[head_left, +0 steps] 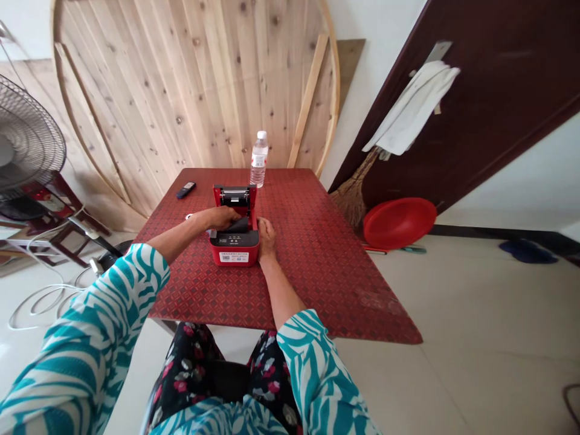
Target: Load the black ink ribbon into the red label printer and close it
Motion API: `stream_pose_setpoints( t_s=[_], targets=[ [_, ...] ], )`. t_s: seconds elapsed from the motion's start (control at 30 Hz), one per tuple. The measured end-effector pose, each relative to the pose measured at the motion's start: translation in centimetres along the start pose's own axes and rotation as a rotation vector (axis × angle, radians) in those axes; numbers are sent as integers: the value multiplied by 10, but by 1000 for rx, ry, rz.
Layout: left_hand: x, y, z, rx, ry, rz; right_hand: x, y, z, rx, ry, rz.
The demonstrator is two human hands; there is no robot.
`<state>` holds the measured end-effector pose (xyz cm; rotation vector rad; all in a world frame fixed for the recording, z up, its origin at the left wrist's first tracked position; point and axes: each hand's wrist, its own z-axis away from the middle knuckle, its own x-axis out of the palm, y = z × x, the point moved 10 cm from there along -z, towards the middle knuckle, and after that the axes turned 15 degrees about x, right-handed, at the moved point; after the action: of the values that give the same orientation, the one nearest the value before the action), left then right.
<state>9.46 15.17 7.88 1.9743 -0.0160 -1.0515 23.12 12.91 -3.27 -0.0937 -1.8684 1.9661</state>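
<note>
A red thermal label printer point(234, 249) stands near the middle of the table, its lid point(234, 196) raised toward the far side. My left hand point(223, 217) reaches over the open top, with the fingers on or near a black part point(239, 226) inside; whether they grip it is hard to tell. My right hand point(267, 237) presses against the printer's right side. A black remote-like device point(186, 190) lies farther left, and a small white item point(188, 216) sits just beyond my left wrist. A clear plastic water bottle point(259, 160) stands upright behind the printer.
The red patterned table point(312, 260) has a wooden round tabletop point(181, 90) leaning behind it. An electric fan point(27, 133) and white cable point(40, 305) are at left. At right are a dark door point(489, 103), hanging white cloth point(412, 106), broom point(352, 196) and red basin point(399, 222).
</note>
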Motion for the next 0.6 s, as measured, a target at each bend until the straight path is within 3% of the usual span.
stream_pose_setpoints(
  t_s=[0.23, 0.37, 0.6],
  targets=[
    [17, -10, 1, -113, -222, -222, 1, 12, -6, 40, -15, -58],
    [3, 3, 2, -6, -103, -233, 1, 9, -4, 17, -20, -40],
    [-13, 12, 18, -41, 99, -248, 2, 8, -3, 22, -47, -41]
  ],
)
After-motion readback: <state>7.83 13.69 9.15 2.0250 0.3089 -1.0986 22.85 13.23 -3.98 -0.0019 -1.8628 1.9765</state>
